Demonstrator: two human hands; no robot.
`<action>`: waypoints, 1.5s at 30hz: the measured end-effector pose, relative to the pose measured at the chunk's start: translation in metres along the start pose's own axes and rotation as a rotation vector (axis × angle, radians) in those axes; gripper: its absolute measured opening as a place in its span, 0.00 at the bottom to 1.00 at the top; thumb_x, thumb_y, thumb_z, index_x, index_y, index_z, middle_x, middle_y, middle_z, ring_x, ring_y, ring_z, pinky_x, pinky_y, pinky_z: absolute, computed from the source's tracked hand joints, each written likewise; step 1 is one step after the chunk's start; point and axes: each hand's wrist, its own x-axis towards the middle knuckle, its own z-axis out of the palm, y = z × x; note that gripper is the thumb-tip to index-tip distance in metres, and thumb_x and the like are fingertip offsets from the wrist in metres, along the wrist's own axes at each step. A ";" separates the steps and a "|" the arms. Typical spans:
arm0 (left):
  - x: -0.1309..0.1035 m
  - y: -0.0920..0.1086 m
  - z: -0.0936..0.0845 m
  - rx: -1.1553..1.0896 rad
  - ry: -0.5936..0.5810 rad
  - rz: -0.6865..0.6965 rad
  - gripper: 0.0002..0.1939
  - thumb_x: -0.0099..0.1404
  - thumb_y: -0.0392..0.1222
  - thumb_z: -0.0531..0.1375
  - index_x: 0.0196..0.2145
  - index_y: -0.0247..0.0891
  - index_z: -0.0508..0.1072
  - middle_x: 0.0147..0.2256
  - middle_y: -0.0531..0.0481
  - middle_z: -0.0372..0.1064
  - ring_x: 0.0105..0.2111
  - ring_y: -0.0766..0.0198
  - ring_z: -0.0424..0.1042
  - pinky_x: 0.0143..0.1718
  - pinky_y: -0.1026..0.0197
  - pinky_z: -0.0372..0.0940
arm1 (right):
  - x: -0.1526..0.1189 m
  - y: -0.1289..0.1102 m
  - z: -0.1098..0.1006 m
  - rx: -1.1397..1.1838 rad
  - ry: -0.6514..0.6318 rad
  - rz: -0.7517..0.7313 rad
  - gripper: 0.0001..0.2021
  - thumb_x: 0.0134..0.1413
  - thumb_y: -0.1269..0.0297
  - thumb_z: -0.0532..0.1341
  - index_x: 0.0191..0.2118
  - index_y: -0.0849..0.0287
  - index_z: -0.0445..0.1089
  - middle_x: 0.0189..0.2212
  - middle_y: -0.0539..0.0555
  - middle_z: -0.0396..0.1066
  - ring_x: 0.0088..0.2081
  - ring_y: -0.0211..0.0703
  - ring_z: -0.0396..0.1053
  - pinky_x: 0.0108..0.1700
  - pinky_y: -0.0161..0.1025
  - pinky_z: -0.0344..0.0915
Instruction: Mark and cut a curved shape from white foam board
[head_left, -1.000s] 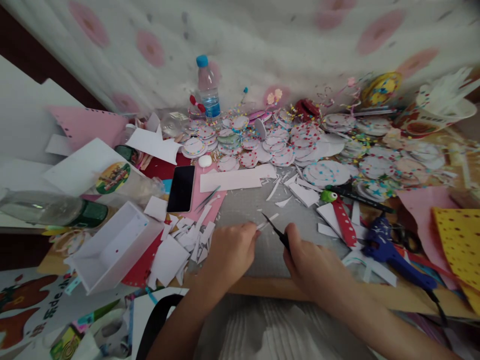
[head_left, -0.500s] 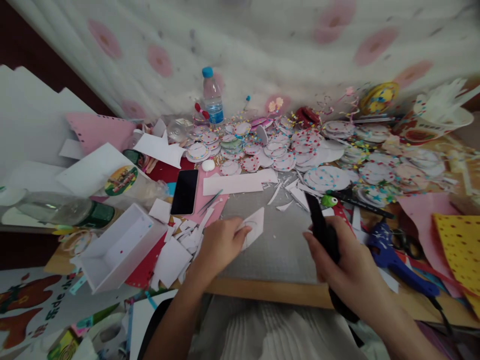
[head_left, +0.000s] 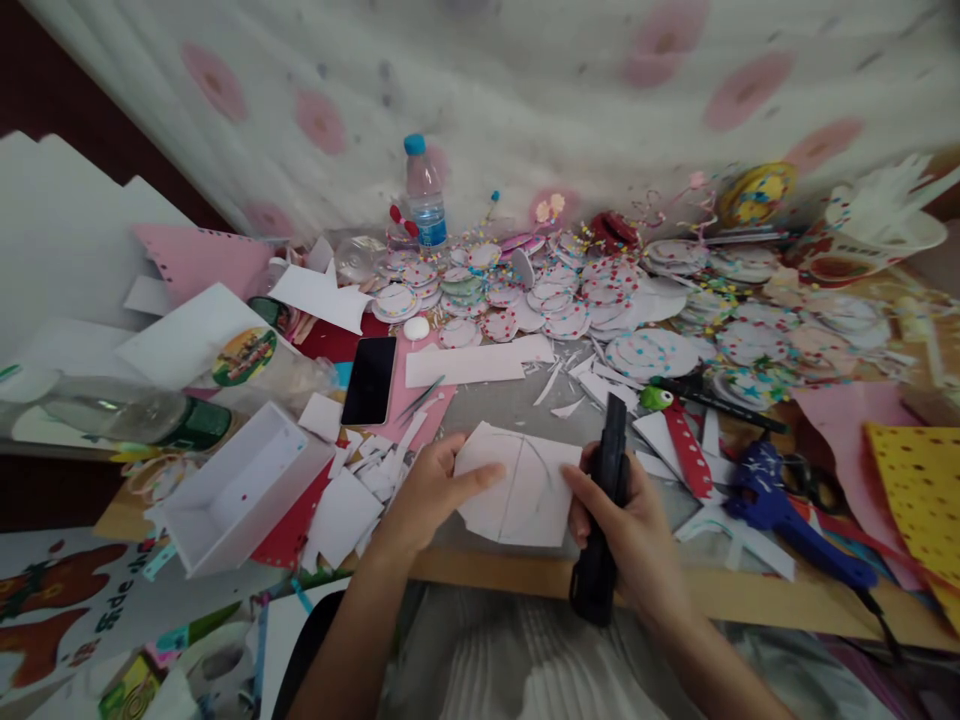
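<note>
My left hand (head_left: 442,490) grips the left side of a white piece of paper (head_left: 514,490), thumb on top. A pencilled straight line and a curved outline show on the paper, which is tilted up over the front of the grey cutting mat (head_left: 480,408). My right hand (head_left: 630,515) is closed around a black stapler (head_left: 606,500) held lengthwise. The right thumb touches the paper's right edge. Fingers beneath the paper are hidden.
Paper strips and scraps (head_left: 375,455) lie left of the mat, near a phone (head_left: 370,380) and a white box (head_left: 244,490). Decorated paper discs (head_left: 562,300) fill the back. At the right are a blue glue gun (head_left: 795,510) and black scissors (head_left: 817,485).
My left hand's paper has turned to face me, showing more of its drawn side. My right hand has moved left with the stapler and now meets the paper's edge.
</note>
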 end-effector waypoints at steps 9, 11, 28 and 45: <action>-0.005 -0.009 0.018 0.061 0.212 -0.012 0.17 0.49 0.42 0.69 0.37 0.36 0.73 0.32 0.49 0.75 0.31 0.61 0.74 0.32 0.62 0.69 | 0.000 0.006 0.004 -0.142 -0.041 0.020 0.20 0.48 0.48 0.66 0.38 0.53 0.57 0.13 0.38 0.57 0.12 0.32 0.55 0.12 0.28 0.55; -0.004 -0.010 0.021 0.040 0.240 -0.003 0.17 0.48 0.41 0.69 0.36 0.36 0.73 0.32 0.50 0.75 0.31 0.61 0.74 0.33 0.62 0.69 | 0.001 0.004 0.004 -0.167 -0.018 0.011 0.21 0.47 0.48 0.66 0.38 0.52 0.57 0.12 0.38 0.57 0.12 0.33 0.55 0.13 0.29 0.56; 0.016 -0.033 0.017 0.289 0.275 0.057 0.17 0.50 0.44 0.69 0.37 0.37 0.73 0.31 0.50 0.74 0.32 0.58 0.73 0.32 0.61 0.66 | 0.020 0.026 -0.006 -0.213 -0.070 0.083 0.18 0.51 0.47 0.61 0.37 0.54 0.56 0.14 0.40 0.59 0.14 0.35 0.56 0.15 0.31 0.55; -0.006 -0.050 0.020 1.102 0.336 0.487 0.32 0.61 0.53 0.60 0.59 0.37 0.59 0.56 0.34 0.60 0.56 0.43 0.60 0.55 0.39 0.58 | 0.007 0.002 -0.061 -0.141 -0.039 -0.004 0.32 0.47 0.49 0.67 0.54 0.51 0.52 0.32 0.55 0.77 0.20 0.43 0.72 0.21 0.39 0.71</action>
